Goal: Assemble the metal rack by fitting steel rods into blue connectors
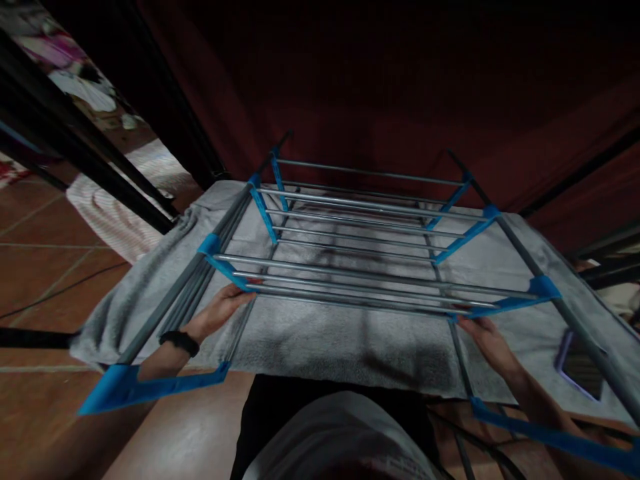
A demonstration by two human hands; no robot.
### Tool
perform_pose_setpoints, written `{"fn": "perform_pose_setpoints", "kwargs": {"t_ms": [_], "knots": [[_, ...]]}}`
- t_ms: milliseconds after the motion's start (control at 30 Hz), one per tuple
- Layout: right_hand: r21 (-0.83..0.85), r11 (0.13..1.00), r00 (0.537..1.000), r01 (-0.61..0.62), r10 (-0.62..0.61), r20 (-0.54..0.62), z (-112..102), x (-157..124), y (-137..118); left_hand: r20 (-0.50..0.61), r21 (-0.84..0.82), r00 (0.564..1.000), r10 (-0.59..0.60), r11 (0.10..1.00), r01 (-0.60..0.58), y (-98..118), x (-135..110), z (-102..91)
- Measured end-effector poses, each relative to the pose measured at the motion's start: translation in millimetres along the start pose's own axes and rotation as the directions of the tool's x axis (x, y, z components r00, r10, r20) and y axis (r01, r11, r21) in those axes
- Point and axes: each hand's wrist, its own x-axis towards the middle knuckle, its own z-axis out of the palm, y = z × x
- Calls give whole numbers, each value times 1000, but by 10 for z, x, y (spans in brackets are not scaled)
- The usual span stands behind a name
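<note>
A rack of grey metal tubes (370,273) and blue plastic brackets stands on a grey fleece blanket (325,340). My left hand (227,303), with a dark band at the wrist, has its fingers around the lower end of the near left bracket (223,267). On the other side, my right hand (485,337) grips the lower end of the near right bracket (517,307). Both sets of fingers are partly hidden by the brackets and tubes. Several loose tubes (187,293) lie beside the left upright. Blue end pieces (117,387) reach towards my body, outside each arm.
A phone (583,363) with a purple edge lies on the blanket at the right. Dark red fabric (360,87) hangs behind the rack. Dark metal posts (85,120) cross the left side. A striped cloth (120,213) and piled clothes (65,60) are beyond them.
</note>
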Motion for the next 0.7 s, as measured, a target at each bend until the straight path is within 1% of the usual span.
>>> {"fn": "perform_pose_setpoints", "kwargs": {"t_ms": [100, 167, 233, 333, 467, 533, 633, 700], "knots": [[-23, 1000, 1000, 14, -14, 27, -6, 64, -11, -13, 128, 998, 68, 990, -66, 113, -27, 105], [-41, 998, 999, 38, -38, 9, -43, 117, -12, -20, 179, 994, 103, 979, -98, 168, -29, 148], [-58, 997, 999, 47, -47, -7, -91, 168, -2, -21, 209, 992, 125, 971, -118, 175, -16, 178], [-76, 996, 999, 51, -50, 21, -143, 232, 30, -27, 202, 992, 125, 972, -117, 117, 15, 220], [-104, 992, 997, 75, -70, 44, -148, 272, 68, -34, 196, 991, 130, 973, -121, 32, 43, 263], [-126, 990, 998, 60, -57, 23, -138, 274, 78, -35, 240, 989, 142, 962, -129, 8, 61, 268], [-157, 987, 999, 24, -30, -37, -125, 272, 81, -64, 314, 984, 166, 939, -138, -36, 109, 258], [-168, 986, 999, 16, -23, -38, -123, 270, 75, -74, 341, 979, 189, 928, -153, -76, 144, 246]]}}
